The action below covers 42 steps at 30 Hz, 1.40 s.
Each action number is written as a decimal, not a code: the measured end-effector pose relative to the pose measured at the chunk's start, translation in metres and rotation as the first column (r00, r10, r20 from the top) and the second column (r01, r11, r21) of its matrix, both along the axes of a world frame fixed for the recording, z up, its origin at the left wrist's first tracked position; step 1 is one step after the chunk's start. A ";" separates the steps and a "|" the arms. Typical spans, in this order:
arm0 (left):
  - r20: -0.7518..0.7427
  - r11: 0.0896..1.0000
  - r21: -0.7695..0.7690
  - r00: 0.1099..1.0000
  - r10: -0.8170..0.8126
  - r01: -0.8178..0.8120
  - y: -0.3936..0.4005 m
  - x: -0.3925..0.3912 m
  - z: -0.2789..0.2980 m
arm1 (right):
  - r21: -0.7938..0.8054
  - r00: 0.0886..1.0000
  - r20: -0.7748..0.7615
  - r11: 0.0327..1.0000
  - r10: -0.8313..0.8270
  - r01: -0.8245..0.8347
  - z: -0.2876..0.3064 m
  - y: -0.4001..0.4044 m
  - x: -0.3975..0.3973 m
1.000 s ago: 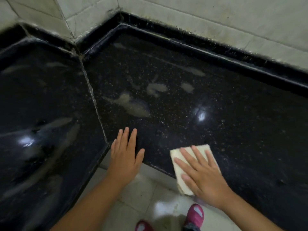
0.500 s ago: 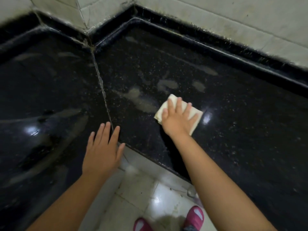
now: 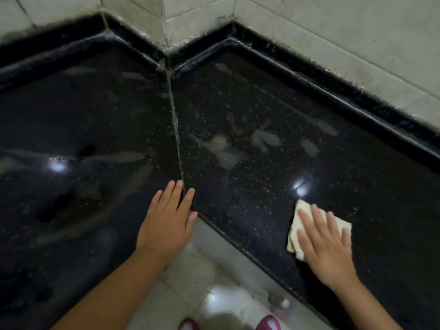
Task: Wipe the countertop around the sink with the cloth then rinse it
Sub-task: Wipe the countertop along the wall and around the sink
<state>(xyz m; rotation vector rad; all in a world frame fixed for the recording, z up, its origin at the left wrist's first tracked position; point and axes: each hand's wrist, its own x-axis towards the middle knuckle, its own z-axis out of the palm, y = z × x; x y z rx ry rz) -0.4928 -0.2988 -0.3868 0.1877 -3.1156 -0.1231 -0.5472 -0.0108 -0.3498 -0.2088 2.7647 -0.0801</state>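
Note:
A folded pale yellow cloth (image 3: 299,216) lies flat on the black speckled countertop (image 3: 262,186) near its front edge, at the right. My right hand (image 3: 326,246) presses on the cloth with straight, spread fingers and covers most of it. My left hand (image 3: 166,220) rests flat on the counter's inner corner, its fingers across the pale seam (image 3: 175,122) between the two slabs. Smeared pale patches (image 3: 221,148) mark the middle of the right slab. No sink is in view.
A raised black lip (image 3: 333,91) runs along the back under the tiled wall (image 3: 333,32). The L-shaped counter wraps around a light floor (image 3: 195,270). Pink shoes (image 3: 267,323) show at the bottom edge.
My right hand has dragged the cloth from the middle of the slab back toward the front edge and to the right. My left hand stays near the inner corner, now across the seam.

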 end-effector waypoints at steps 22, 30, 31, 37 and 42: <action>-0.118 1.000 -0.017 0.993 -0.025 0.023 -0.002 0.002 -0.005 | 0.015 0.928 -0.012 0.928 0.372 -0.372 -0.006 0.001 0.004; -0.109 1.000 0.023 0.994 -0.014 0.017 -0.001 0.000 -0.005 | -0.059 0.999 0.026 0.998 -0.028 0.030 0.000 -0.084 -0.104; -0.100 1.000 0.023 0.995 -0.012 0.014 -0.001 0.000 -0.005 | -0.072 0.999 0.041 0.997 0.028 -0.025 -0.002 -0.105 -0.107; -0.047 0.999 0.031 0.999 -0.011 0.013 -0.002 -0.001 0.000 | -0.097 0.911 -0.059 0.906 0.408 -0.412 -0.014 -0.145 -0.037; 0.008 0.996 0.085 1.000 0.008 -0.008 -0.001 -0.001 0.006 | 0.016 0.866 -0.073 0.869 0.494 -0.495 -0.021 -0.059 0.024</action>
